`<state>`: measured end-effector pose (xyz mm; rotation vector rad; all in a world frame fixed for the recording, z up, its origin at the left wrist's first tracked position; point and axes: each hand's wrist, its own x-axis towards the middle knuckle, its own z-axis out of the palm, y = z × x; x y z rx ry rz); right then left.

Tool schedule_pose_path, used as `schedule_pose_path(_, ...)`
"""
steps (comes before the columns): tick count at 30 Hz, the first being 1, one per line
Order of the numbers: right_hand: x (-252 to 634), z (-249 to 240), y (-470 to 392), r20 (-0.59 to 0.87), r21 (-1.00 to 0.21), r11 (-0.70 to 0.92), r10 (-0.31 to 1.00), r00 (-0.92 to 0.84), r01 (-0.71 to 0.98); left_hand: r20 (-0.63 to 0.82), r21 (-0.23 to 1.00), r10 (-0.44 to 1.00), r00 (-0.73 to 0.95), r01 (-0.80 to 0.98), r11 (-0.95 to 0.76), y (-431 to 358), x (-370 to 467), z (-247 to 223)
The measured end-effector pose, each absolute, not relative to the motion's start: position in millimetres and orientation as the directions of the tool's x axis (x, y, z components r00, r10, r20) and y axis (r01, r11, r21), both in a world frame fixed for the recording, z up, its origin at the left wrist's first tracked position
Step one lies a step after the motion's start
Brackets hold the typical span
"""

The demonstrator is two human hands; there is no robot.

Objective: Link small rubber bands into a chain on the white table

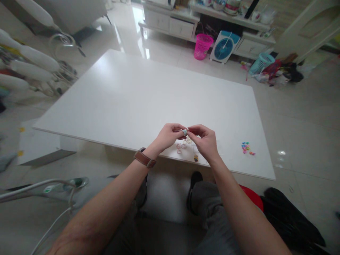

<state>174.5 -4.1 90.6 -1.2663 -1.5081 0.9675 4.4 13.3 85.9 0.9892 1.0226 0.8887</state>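
Glossy pale floor tiles (pixel 300 117) surround a white tabletop (pixel 159 95), with a pink basket (pixel 203 47) and a blue-and-white fan (pixel 223 46) standing beyond its far side. Just above the near edge, the small banded piece (pixel 185 132), pale with darker stripes, is between the hands: the left hand (pixel 171 135) grips it between thumb and fingers, while the right hand (pixel 206 140) brings its thumb and fingertips up against the other side; whether those fingers pinch it or only touch it, I cannot tell. For so small a thing, I would let the left hand act as a steady clamp and have the right work in short, light movements, staying low over the tabletop so that a slip lands there. Forearms are best carried clear of the loose thin rings (pixel 183 145) and the little yellow-and-dark figure (pixel 196 158) below; the colourful bits (pixel 245 147) lie safely apart, to the right. As for brands or writing, none can be read: any marking on the fan or the piece is too small or blurred.
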Motion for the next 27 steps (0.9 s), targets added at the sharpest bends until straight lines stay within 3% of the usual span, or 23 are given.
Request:
schedule_pose_path(13, 173.9, 90.7, -4.7, 0.171, -0.939, 0.183, 0.983, -0.066, 0.292, -0.2, 0.973, 0.941, 0.272, -0.055, 0.223, 13.0, 2.9, 85.4)
schedule_pose_path(27, 174.5, 90.5, -4.6, 0.148, -0.941, 0.16, 0.987, -0.064, 0.297, -0.226, 0.968, 0.938, 0.261, -0.044, 0.246, 13.5, 4.0, 83.6)
